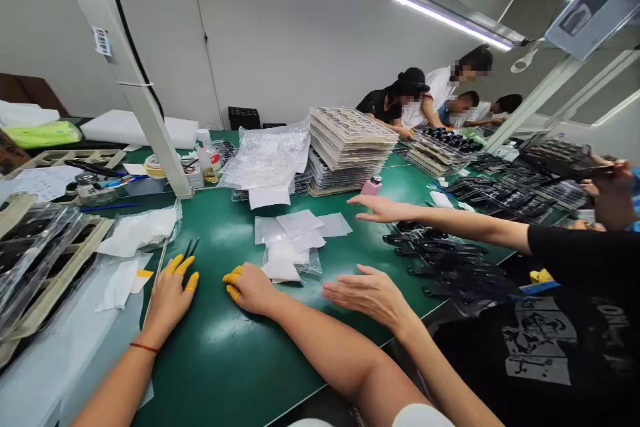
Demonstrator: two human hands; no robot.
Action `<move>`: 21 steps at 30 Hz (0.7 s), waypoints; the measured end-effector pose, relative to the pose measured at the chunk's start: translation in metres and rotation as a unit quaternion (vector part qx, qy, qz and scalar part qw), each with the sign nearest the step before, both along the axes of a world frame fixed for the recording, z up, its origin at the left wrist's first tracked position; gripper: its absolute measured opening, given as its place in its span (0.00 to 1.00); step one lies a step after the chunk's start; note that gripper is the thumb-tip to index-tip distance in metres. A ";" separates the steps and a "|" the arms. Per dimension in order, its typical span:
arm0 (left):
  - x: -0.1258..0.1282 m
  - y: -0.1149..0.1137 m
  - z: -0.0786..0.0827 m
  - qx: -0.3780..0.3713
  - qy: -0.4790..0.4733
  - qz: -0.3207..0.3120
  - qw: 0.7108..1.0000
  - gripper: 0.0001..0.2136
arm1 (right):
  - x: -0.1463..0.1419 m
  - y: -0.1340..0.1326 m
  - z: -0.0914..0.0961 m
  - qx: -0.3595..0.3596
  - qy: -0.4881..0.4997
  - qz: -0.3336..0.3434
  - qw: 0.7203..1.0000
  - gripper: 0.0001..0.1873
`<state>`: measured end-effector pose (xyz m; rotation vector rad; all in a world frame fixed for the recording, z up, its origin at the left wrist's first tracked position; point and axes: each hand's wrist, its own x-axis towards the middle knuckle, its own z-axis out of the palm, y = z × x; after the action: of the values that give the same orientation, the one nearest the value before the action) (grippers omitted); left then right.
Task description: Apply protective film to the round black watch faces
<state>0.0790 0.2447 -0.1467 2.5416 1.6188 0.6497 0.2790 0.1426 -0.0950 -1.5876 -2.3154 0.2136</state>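
Observation:
My left hand (170, 293) lies flat on the green table mat (225, 353), fingers spread, with yellow finger cots on the tips and a red cord at the wrist. Black tweezers (191, 247) lie just beyond its fingertips. My right hand (250, 288) rests on the mat as a loose fist, also with yellow cots, and nothing shows in it. It sits beside a clear bag of white wipes (287, 261). Loose white sheets (300, 225) lie past the bag.
A co-worker in a black shirt stretches one open hand (370, 293) next to mine and the other (380, 208) farther out, over black plastic parts (450, 267). Stacked trays (350, 147), a pink bottle (371, 185), a frame post (145, 107) and trays at left (45, 260) surround the mat. Other people work at the far end.

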 end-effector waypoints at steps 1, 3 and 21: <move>0.001 -0.001 0.001 0.004 -0.015 -0.009 1.000 0.26 | -0.006 -0.006 0.003 0.010 -0.009 0.019 1.000 0.14; 0.001 -0.002 0.001 0.005 -0.043 -0.021 0.999 0.25 | -0.015 -0.019 0.012 0.037 -0.008 0.075 0.996 0.13; 0.204 0.022 0.082 -0.134 0.047 -0.304 0.942 0.34 | 0.212 -0.009 0.014 -0.105 -0.009 -0.247 0.963 0.40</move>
<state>0.2828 0.2670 -0.0643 2.6645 0.7741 0.2264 0.4915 0.1333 -0.0809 -2.2172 -1.8747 0.3303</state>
